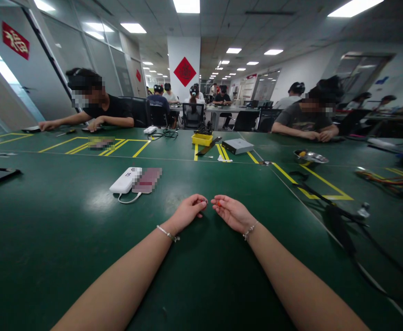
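Head view: left hand (186, 212), fingertips pinched on a small bit (205, 201), too tiny to identify; right hand (235, 214), fingertips pinched on an orange piece (219, 203); both over the green table (94, 257), near, apart. Handling advice: light pinch, steady wrists, hands low against drops.

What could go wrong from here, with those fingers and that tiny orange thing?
The small orange piece sits at the fingertips of the right hand, so it could slip and be lost on the green table.

The white cable loops on the tabletop beyond the left hand; a wide sweep of that hand might snag it and tug the white box.
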Motion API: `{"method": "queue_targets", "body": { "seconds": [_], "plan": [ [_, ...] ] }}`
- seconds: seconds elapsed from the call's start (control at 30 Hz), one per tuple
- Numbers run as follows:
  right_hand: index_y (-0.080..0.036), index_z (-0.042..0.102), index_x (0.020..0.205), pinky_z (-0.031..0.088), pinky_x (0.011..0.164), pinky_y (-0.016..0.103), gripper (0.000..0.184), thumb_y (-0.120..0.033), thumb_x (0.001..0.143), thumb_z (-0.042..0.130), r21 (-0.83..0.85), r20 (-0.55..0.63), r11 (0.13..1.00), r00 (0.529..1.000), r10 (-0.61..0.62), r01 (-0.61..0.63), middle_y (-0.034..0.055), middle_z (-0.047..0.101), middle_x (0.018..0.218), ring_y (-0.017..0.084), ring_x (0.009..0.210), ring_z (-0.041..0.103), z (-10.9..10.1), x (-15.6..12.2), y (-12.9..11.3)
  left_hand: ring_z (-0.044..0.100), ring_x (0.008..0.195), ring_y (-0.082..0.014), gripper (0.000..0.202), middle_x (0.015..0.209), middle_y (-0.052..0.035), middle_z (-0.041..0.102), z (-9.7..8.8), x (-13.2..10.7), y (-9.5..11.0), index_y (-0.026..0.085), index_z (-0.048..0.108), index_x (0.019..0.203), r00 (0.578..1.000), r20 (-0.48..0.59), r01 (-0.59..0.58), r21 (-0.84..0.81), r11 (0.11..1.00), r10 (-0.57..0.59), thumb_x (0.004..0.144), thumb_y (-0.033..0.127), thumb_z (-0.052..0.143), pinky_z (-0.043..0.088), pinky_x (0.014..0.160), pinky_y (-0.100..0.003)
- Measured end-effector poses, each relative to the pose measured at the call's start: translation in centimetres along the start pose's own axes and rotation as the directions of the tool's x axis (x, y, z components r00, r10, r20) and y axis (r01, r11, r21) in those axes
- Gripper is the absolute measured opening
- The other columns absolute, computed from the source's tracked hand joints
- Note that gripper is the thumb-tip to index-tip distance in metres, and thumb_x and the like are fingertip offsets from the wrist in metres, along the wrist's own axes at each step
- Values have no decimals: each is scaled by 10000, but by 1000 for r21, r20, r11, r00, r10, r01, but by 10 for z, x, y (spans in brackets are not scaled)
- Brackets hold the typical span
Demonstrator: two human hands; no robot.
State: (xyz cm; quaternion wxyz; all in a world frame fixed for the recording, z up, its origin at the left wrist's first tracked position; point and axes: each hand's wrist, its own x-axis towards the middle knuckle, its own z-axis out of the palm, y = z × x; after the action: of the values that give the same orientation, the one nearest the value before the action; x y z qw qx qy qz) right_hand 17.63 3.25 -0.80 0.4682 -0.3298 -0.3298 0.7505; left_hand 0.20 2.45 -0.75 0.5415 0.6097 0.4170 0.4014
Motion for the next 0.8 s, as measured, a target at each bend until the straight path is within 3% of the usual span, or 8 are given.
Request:
{"method": "queue_targets", "body": {
  "seconds": [0.13,0.33,0.5,0.63,0.8],
  "plan": [
    [-148,585,759,469,547,129,70,-94,715,570,13,-33,999,999,-40,41,21,641,766,34,570,564,-2,2,3,515,686,-107,234,772,-18,545,0,5,0,164,543,925,997,-70,15,-20,1000,-16,736,300,520,441,574,-213],
    [-128,593,802,486,687,160,167,-31,666,589,-24,-13,998,999,-51,51,56,649,864,83,753,610,4,-1,3,466,568,-86,240,671,8,533,4,6,-4,166,568,940,998,-46,-38,108,993,44,735,282,525,396,535,-208],
    [-135,558,820,487,510,169,98,-197,796,487,-52,-76,999,997,-10,6,89,658,830,93,612,621,8,-3,-1,460,575,-83,216,672,9,535,5,3,-2,157,572,925,995,-36,-85,129,988,90,735,250,526,378,549,-207],
    [-147,559,797,436,436,155,126,-246,804,481,-67,-82,997,996,-41,35,44,647,719,62,494,568,8,-3,0,488,627,-85,196,712,6,552,6,3,0,161,566,903,993,-13,-116,97,989,118,718,225,549,385,591,-206],
    [-150,593,820,396,467,150,130,-254,747,568,-28,-32,996,995,-89,88,-27,558,569,41,488,500,4,-2,3,518,663,-94,174,731,-4,569,6,3,-3,156,546,882,996,-22,-86,53,995,87,719,216,545,403,617,-213]
  ]
}}
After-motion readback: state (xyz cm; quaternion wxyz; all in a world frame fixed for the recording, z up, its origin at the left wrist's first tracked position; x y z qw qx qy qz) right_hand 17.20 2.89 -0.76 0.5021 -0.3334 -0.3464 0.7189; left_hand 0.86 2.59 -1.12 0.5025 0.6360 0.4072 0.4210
